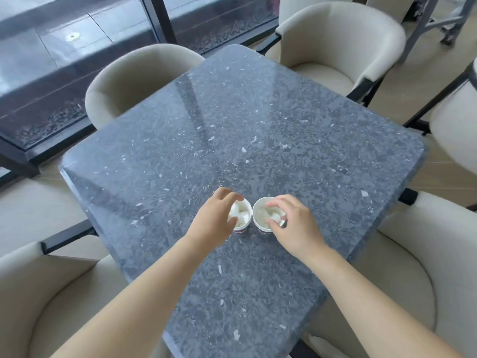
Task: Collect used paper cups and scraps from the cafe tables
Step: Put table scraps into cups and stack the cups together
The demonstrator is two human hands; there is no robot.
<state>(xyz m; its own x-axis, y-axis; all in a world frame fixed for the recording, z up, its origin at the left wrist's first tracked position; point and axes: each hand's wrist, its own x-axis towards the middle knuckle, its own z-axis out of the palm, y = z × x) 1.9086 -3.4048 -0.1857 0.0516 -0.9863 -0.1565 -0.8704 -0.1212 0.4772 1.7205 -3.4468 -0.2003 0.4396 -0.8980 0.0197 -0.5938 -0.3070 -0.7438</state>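
Two white paper cups stand side by side on the dark speckled stone table [232,120]. The left cup [244,215] holds crumpled white paper scraps, and my left hand [216,218] curls over its left rim, thumb and fingers on the rim. The right cup [260,215] also holds white scraps, and my right hand [294,223] grips its right rim, fingertips reaching inside. Both cups rest upright on the table, almost touching each other.
Beige armchairs ring the table: one at the far left [134,76], one at the far right [343,40], one at the near left [46,301], one at the near right [418,254]. A glass wall with dark frames [154,24] runs along the back.
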